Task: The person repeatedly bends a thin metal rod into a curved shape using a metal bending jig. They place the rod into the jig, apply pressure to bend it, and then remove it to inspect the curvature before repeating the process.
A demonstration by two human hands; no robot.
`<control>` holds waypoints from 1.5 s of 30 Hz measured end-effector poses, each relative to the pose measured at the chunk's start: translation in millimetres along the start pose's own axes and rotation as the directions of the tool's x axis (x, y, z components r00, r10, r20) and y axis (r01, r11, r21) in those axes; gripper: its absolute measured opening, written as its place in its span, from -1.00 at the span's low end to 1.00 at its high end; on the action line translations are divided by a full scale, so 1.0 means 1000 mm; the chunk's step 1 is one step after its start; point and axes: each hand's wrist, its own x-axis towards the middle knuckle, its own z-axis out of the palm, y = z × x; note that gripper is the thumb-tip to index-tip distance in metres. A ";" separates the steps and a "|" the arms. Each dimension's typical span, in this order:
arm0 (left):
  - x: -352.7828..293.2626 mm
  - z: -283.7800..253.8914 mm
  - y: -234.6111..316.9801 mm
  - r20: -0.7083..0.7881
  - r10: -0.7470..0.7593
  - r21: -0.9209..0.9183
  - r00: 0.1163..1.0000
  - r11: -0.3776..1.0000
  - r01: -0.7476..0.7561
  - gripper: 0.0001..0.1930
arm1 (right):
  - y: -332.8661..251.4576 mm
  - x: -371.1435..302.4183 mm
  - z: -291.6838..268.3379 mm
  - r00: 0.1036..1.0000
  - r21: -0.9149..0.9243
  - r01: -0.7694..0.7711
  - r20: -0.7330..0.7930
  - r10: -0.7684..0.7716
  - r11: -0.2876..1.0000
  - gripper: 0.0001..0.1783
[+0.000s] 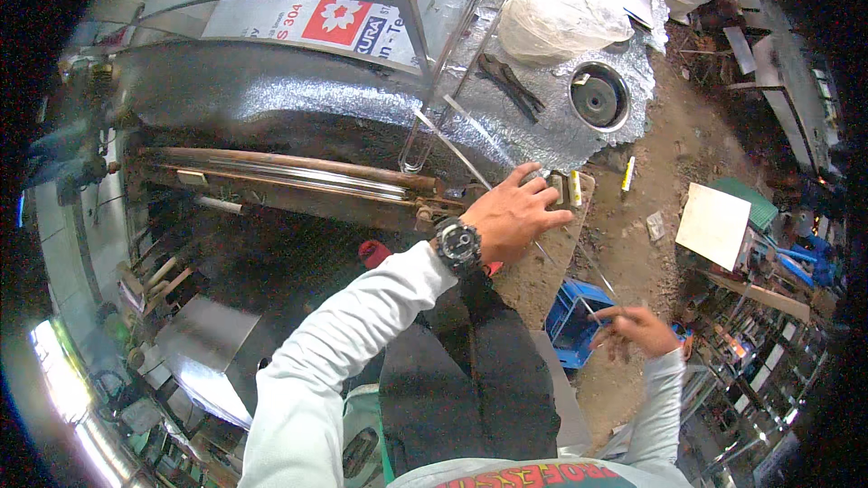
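Note:
A long, thin metal rod [454, 150] slants from the bench down to the right, passing beneath my left hand [514, 219]. That hand wears a black wristwatch [457, 246] and lies palm down over the rod with its fingers spread. At lower right, my right hand [636, 333] pinches the rod near its lower end, above a blue crate [562, 330]. Beside the left fingertips stands a small yellow-and-white tube [575, 188]. Dark long-handled pliers [511, 86] lie on silvery foil [553, 137] beyond the left hand, near a round steel bowl [622, 99].
A big white plastic bag [562, 14] rests behind the pliers. Film-covered metal sheets [271, 14] fill the far left, above a long rusty bar [298, 165]. Another yellow-and-white tube [628, 173] lies to the right. A pale board [713, 226] and several tools clutter the right side.

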 end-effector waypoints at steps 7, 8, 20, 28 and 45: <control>-0.061 -0.018 0.004 -0.253 -0.290 -0.265 0.923 0.938 0.222 -0.29 | 0.019 0.060 0.136 0.941 0.403 0.196 -0.333 -0.056 0.894 -0.36; -0.088 -0.023 0.004 -0.275 -0.375 -0.340 0.885 0.899 0.275 -0.30 | 0.013 0.072 0.152 0.935 0.417 0.216 -0.349 -0.064 0.883 -0.34; -0.416 -0.021 -0.010 -0.079 -0.819 -0.360 0.569 0.555 0.750 -0.40 | -0.030 0.243 0.303 0.802 0.387 0.469 -0.564 -0.199 0.794 -0.26; -0.493 -0.023 -0.052 -0.174 -0.875 -0.370 0.452 0.483 0.793 -0.49 | -0.053 0.315 0.344 0.673 0.263 0.561 -0.698 -0.246 0.785 -0.30; -0.453 -0.009 -0.176 -0.308 -0.844 -0.497 0.439 0.537 0.682 -0.72 | -0.058 0.409 0.243 0.476 -0.661 0.154 -0.601 -0.642 0.734 -0.74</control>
